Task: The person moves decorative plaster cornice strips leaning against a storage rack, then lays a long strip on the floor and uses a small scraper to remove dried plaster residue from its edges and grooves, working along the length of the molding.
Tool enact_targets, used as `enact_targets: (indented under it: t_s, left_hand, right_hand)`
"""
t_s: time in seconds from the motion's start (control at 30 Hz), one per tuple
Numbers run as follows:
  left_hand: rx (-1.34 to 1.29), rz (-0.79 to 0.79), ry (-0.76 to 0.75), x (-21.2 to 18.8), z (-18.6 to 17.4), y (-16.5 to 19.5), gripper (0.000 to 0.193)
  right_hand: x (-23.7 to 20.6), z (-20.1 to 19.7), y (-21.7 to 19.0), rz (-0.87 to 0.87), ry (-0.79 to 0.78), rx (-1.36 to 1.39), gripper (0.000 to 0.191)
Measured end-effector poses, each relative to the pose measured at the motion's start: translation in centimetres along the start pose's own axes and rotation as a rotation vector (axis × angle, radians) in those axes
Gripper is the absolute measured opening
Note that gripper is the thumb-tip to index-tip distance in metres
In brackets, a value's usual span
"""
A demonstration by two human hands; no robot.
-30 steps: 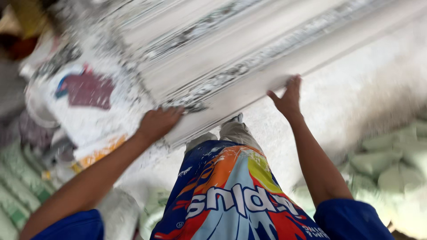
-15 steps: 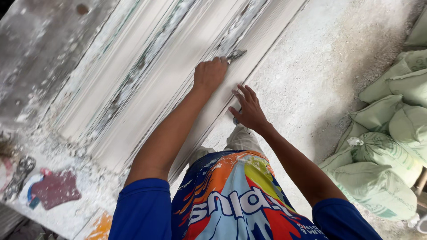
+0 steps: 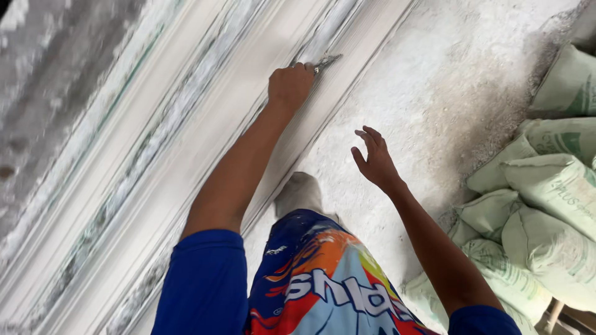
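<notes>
My left hand [image 3: 290, 85] is closed around a small metal scraper [image 3: 324, 62], whose blade lies against a long white plaster moulding [image 3: 186, 155] with ridges and grooves. The moulding runs diagonally from lower left to upper right. My right hand [image 3: 374, 159] hangs free in the air beside the moulding's edge, fingers spread, holding nothing. Both arms come from blue sleeves, above colourful shorts [image 3: 323, 279].
A dusty white floor [image 3: 447, 80] lies to the right of the moulding. Several pale green sacks [image 3: 546, 186] are stacked at the right edge. My dusty shoe [image 3: 299, 192] stands close to the moulding's base.
My left hand has slid the scraper farther up along the moulding. My right hand has lifted off the moulding's edge and now hangs free over the floor.
</notes>
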State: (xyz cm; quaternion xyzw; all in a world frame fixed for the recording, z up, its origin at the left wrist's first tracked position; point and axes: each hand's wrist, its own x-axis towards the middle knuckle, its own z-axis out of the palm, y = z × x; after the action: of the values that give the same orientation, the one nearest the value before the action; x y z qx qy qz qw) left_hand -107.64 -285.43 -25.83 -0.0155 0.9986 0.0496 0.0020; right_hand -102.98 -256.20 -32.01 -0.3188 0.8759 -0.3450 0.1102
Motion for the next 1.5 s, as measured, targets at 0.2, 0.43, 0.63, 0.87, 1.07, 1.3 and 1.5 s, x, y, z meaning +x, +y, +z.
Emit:
enact_targets:
  t_s: [0.2, 0.43, 0.63, 0.87, 1.07, 1.3, 1.5]
  left_hand:
    - [-0.006, -0.010, 0.035, 19.8, 0.2, 5.5, 0.016]
    - [-0.127, -0.101, 0.067, 43.4, -0.6, 11.8, 0.021]
    - [0.002, -0.011, 0.136, 60.2, -0.2, 15.6, 0.020]
    - [0.005, 0.007, 0.204, 77.9, 0.7, 19.8, 0.018]
    - [0.072, 0.075, 0.255, 90.8, 1.5, 23.9, 0.017]
    - [0.057, 0.025, 0.130, 98.1, 1.4, 23.5, 0.020]
    - [0.042, 0.076, 0.143, 105.9, 3.6, 25.1, 0.019]
  right_hand:
    - [9.3, -8.4, 7.8, 0.083, -0.010, 0.029, 0.044]
    - [21.0, -20.7, 19.5, 0.468, -0.076, 0.106, 0.044]
    - [28.9, -29.7, 28.8, 0.578, 0.098, 0.227, 0.046]
    - [43.0, -37.6, 43.0, 0.606, 0.129, 0.354, 0.047]
    - [54.9, -44.4, 54.4, 0.600, 0.015, 0.622, 0.053]
    - [69.3, -50.0, 61.3, 0.574, -0.126, 0.715, 0.062]
    - [79.6, -51.9, 63.7, 0.583, -0.044, 0.874, 0.066]
